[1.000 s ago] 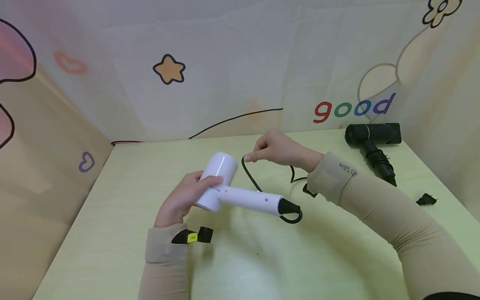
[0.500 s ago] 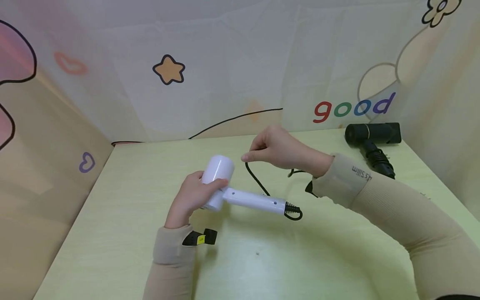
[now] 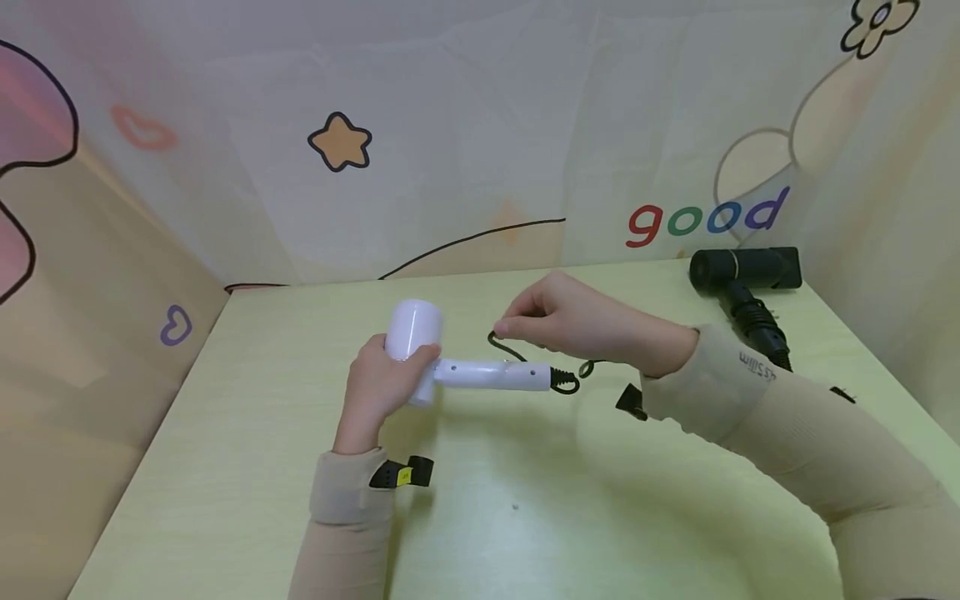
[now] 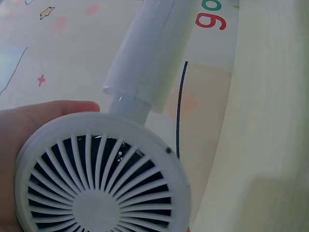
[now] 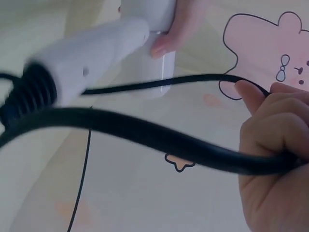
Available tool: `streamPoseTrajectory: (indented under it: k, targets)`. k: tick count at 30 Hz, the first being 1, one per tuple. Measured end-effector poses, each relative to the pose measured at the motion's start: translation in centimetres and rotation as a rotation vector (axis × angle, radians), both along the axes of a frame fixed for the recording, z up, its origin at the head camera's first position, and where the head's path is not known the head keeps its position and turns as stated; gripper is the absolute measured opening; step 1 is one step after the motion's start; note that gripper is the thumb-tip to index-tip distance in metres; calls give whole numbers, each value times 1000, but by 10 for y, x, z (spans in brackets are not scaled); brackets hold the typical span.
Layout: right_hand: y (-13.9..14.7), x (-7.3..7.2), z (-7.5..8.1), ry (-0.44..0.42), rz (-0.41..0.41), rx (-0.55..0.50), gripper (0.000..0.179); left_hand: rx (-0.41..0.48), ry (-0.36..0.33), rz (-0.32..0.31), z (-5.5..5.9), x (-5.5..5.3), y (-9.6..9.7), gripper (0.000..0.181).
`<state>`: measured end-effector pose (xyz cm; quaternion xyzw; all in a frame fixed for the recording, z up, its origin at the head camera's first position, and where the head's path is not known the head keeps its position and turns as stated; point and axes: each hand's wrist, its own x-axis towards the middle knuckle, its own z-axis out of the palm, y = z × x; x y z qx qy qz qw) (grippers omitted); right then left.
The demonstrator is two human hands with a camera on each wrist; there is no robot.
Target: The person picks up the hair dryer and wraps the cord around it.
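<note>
A white hair dryer (image 3: 491, 375) is held above the table, its handle pointing right. My left hand (image 3: 382, 379) grips it round the barrel (image 3: 415, 325), thumb across the front. In the left wrist view the dryer's slatted round grille (image 4: 96, 212) faces the camera. The black power cord (image 3: 510, 348) leaves the handle's ribbed end in a small loop. My right hand (image 3: 573, 321) pinches that cord between thumb and forefinger behind the handle. In the right wrist view one stretch of cord (image 5: 159, 137) runs into the palm and another reaches the fingertips (image 5: 248, 94).
A black hair dryer (image 3: 742, 268) lies at the table's back right corner, cord wound round its handle. A small black piece (image 3: 843, 393) shows beside the right sleeve. Printed fabric walls (image 3: 465, 150) stand behind and beside the pale table (image 3: 247, 433).
The white hair dryer has shifted left and its handle has swung to nearly level. My right hand has moved slightly right and lower, still pinching the cord.
</note>
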<state>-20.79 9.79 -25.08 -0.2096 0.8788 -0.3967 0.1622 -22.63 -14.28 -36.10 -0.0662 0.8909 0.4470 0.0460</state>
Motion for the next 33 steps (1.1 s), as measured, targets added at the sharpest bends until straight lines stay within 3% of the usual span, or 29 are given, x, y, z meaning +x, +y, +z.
streamPoseTrajectory:
  k: [9, 16, 25, 33]
  targets:
    - [6, 15, -35, -198, -30, -348, 29, -30, 50, 97, -4, -4, -4, 71]
    - [-3, 30, -64, -206, 38, -536, 34, -15, 52, 145, -4, -6, -6, 74]
    - [-21, 42, -85, -131, 116, -533, 37, 35, 105, 230, -3, -8, -12, 75]
    - [-32, 46, -96, -100, 164, -424, 40, 106, 162, 287, 2, -9, -21, 73]
